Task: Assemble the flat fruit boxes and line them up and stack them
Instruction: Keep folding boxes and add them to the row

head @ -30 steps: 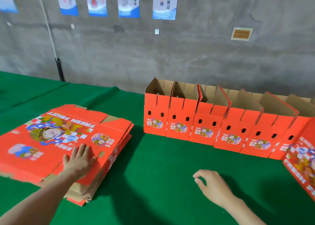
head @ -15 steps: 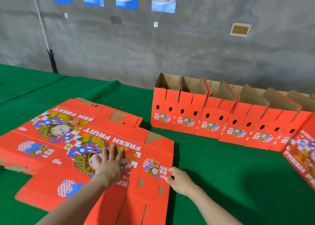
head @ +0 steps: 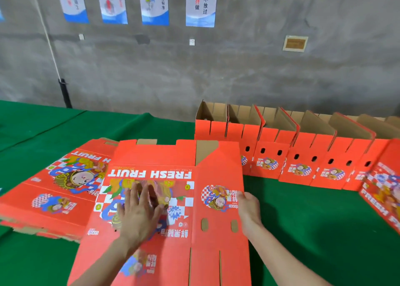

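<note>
One flat red fruit box (head: pixel 216 231), printed "FRESH FRUIT", lies in front of me on the green table (head: pixel 313 231). My left hand (head: pixel 140 212) presses flat on its printed face, fingers spread. My right hand (head: pixel 249 210) grips the box's right edge. To the left, a stack of flat boxes (head: pixel 54 199) lies on the table, partly under the pulled box. A row of several assembled open boxes (head: pixel 281 155) stands along the far edge, tops open.
Another red printed box (head: pixel 383 194) leans in at the right edge. A grey concrete wall (head: pixel 238 73) with posters rises behind the table. A black pole (head: pixel 65 93) stands at the back left. Green table shows between me and the row.
The top flat box has slid right off the stack to in front of me. My right hand moved left and took its right edge; my left hand stayed pressed on it.
</note>
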`<state>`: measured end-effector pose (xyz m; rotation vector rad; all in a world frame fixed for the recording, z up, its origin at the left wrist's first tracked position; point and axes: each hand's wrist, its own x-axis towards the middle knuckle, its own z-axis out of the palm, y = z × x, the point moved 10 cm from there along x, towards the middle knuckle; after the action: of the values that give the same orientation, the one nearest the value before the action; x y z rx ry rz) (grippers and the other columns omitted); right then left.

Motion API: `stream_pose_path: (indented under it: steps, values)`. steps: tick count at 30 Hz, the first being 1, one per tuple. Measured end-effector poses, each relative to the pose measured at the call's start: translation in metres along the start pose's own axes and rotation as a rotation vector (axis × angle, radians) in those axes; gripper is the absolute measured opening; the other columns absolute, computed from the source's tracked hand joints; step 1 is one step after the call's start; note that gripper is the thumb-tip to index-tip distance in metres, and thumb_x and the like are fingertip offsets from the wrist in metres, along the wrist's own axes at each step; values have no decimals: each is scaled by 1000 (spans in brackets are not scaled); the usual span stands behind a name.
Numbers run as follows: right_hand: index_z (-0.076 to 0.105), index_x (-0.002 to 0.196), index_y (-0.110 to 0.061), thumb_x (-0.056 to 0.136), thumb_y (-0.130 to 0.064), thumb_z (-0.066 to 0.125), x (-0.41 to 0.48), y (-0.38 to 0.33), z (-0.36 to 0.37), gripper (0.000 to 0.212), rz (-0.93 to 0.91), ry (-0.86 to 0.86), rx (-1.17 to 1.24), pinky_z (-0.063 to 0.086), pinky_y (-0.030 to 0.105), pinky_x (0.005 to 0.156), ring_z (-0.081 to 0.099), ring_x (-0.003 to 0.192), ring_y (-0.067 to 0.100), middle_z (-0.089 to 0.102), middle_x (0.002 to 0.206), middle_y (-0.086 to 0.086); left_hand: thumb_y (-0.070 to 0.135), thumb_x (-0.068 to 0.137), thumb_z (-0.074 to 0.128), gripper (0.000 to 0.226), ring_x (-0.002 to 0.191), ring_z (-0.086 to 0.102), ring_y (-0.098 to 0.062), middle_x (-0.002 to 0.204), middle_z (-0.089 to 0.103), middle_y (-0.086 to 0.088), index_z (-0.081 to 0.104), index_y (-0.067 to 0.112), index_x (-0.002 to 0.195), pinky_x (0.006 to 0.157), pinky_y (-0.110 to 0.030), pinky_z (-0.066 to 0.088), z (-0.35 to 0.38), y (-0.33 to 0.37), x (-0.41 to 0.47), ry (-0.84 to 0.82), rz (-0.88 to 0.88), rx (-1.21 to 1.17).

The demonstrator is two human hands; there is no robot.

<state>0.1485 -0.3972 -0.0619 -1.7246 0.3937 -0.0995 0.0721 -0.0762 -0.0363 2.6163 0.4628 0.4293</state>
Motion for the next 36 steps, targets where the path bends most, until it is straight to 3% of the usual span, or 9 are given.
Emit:
stream_pose_path:
  steps: [10, 12, 13, 18, 22, 26, 30, 34, 36]
  values:
    - [57, 93, 11, 97, -12, 50, -1, -60, -173, 24, -384, 107, -5, 35, 33, 72, 46, 77, 17, 47, 81, 4, 19, 80, 76, 84, 141, 23, -36, 149, 27, -28, 28, -7, 143, 116, -41, 17, -111, 48, 34, 363, 60, -445]
    - [58, 95, 12, 97, -11, 50, -7, -61, -206, 24, -417, 155, 8, 41, 36, 74, 56, 75, 22, 37, 83, -2, 19, 82, 74, 77, 130, 42, -30, 141, 45, -16, 32, -1, 143, 109, -40, 31, -98, 49, 41, 237, -20, -795]
    - [59, 95, 10, 97, -10, 50, -9, -59, -221, 22, -418, 174, 22, 44, 37, 75, 59, 74, 21, 53, 112, 25, 22, 82, 74, 70, 116, 52, -27, 128, 56, -8, 39, 4, 140, 99, -38, 40, -82, 53, 41, 107, -97, -985]
    - [58, 55, -22, 97, -8, 48, -27, -47, -265, 45, -406, 201, 37, 35, 14, 44, 42, 45, 0, 49, 47, -14, 9, 92, 51, 21, 72, 69, -8, 85, 74, 8, 62, 18, 109, 61, -19, 55, -21, 95, 24, -390, -116, -1457]
    - [55, 53, -22, 97, -7, 46, -36, -28, -287, 47, -355, 258, 89, 35, 25, 53, 44, 54, 5, 49, 50, -14, 7, 81, 53, 28, 76, 71, -11, 92, 74, 3, 62, 18, 105, 60, -25, 57, -8, 131, 11, -547, 0, -1520]
    - [57, 76, -15, 96, -7, 45, -41, -19, -291, 25, -300, 258, 32, 43, 29, 59, 57, 69, 25, 62, 70, 1, -8, 88, 50, 25, 62, 68, -13, 79, 74, -2, 61, 14, 93, 58, -25, 58, -22, 148, 12, -335, 77, -1511]
    - [47, 131, 2, 89, -8, 58, -66, -65, -288, 44, -515, 407, -327, 30, 41, 109, 41, 127, 32, 48, 132, 19, -6, 87, 52, 27, 63, 67, -10, 78, 73, 1, 64, 17, 90, 60, -22, 57, -43, 173, -8, -248, 240, -1461]
    - [53, 124, 3, 86, -14, 57, -117, -135, -263, 42, -927, 517, -519, 27, 30, 108, 47, 115, 29, 53, 122, 17, -4, 85, 53, 28, 66, 67, -7, 80, 73, 3, 68, 21, 86, 63, -21, 57, -58, 188, -31, -213, 332, -1453]
    - [52, 126, -6, 91, -20, 62, -106, -140, -243, 40, -816, 302, -507, 42, 33, 90, 57, 91, 20, 61, 106, 2, 2, 83, 56, 24, 68, 68, -9, 82, 73, 3, 68, 22, 85, 65, -23, 57, -65, 191, -40, -212, 359, -1470]
